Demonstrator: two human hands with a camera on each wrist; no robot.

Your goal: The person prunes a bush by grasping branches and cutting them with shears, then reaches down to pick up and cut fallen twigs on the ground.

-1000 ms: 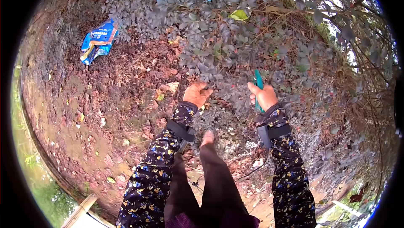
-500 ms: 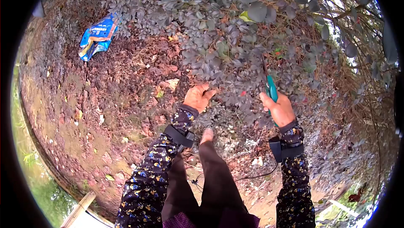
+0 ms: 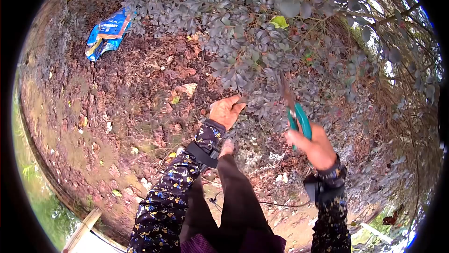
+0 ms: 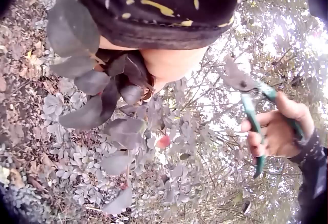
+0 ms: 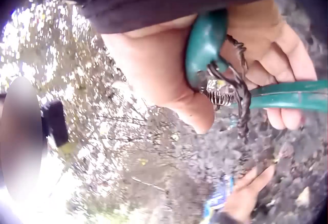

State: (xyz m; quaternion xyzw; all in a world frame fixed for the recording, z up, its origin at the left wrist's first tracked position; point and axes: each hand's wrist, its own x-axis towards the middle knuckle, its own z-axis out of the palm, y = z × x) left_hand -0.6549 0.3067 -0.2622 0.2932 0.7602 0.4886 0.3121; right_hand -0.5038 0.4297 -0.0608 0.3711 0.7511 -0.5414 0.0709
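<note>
My right hand (image 3: 320, 148) grips green-handled pruning shears (image 3: 297, 115), the handles spread apart and the blades pointing up toward the shrub. The right wrist view shows the thumb over one handle (image 5: 205, 49), with a spring and twisted dark wire between the handles. To the left, my left hand (image 3: 225, 111) is at the shrub's lower edge, apart from the shears, its thumb and fingers bent. In the left wrist view a sprig with dark leaves (image 4: 92, 83) comes out of that hand's palm; the sleeve hides most of the fingers.
A dark-leaved shrub (image 3: 248, 33) spreads across the top and right, with thin bare branches (image 3: 407, 103) on the right. A crumpled blue bag (image 3: 108, 33) lies on leaf-strewn ground (image 3: 126, 99) at the upper left. A foot (image 3: 228, 147) stands just below the left hand.
My right hand with the shears has moved right and down, away from the left hand, and the shears now point up and left. The left hand has shifted only slightly.
</note>
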